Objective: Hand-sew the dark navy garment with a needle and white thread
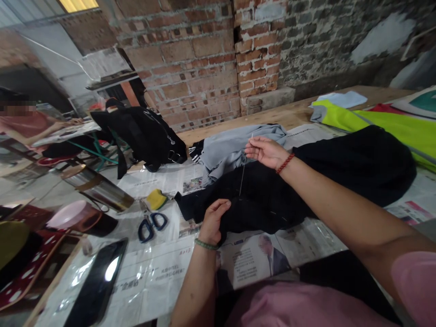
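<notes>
My right hand (264,152) is raised over a black garment (262,190), thumb and fingers pinched on a thin sewing needle (252,136) whose tip shows above them. A pale thread (243,175) runs taut from these fingers down to the cloth. At the garment's near edge, my left hand (216,218) has thumb and fingers closed on the fabric. A few short white stitches or thread bits (273,212) show on the black cloth to its right. Where the thread enters the cloth is too small to see exactly.
Blue-handled scissors (152,226) and a yellow object (156,199) lie left of the garment on newspaper. A phone (97,281), steel flask (98,186) and black bag (139,136) stand farther left. Grey clothing (238,145) and a neon vest (378,127) lie behind. Another person (30,122) sits far left.
</notes>
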`<state>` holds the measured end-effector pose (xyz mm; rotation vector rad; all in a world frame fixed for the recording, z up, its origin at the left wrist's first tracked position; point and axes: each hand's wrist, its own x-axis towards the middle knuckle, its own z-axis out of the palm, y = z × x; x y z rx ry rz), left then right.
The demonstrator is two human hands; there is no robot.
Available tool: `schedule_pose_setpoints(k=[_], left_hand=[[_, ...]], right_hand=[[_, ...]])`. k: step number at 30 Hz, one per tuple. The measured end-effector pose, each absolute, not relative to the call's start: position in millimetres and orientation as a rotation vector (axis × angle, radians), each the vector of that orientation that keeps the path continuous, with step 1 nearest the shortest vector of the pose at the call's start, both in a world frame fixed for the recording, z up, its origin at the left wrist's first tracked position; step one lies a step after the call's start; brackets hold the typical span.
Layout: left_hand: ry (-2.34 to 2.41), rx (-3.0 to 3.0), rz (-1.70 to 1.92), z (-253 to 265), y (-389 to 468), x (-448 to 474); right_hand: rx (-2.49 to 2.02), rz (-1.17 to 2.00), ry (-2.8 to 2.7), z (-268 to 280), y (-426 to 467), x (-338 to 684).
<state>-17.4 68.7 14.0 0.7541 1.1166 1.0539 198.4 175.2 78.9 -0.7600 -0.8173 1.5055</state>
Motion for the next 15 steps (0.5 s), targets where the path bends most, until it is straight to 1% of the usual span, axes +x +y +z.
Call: schedule_pose_setpoints(k=[9, 11, 15], left_hand=[[1.086, 0.738, 1.017, 18.1, 66.3, -18.6], [1.111, 0.761, 1.016, 18.5, 65.7, -18.7], [1.134, 0.773, 1.026, 18.1, 65.7, -19.2]], right_hand=[[-0.803, 1.452, -0.865, 65.4, 167.8, 194.0], [-0.898, 1.436, -1.058, 55.5, 161.3, 188.4], [-1.12, 1.404, -1.738, 31.7, 142.4, 174.3]])
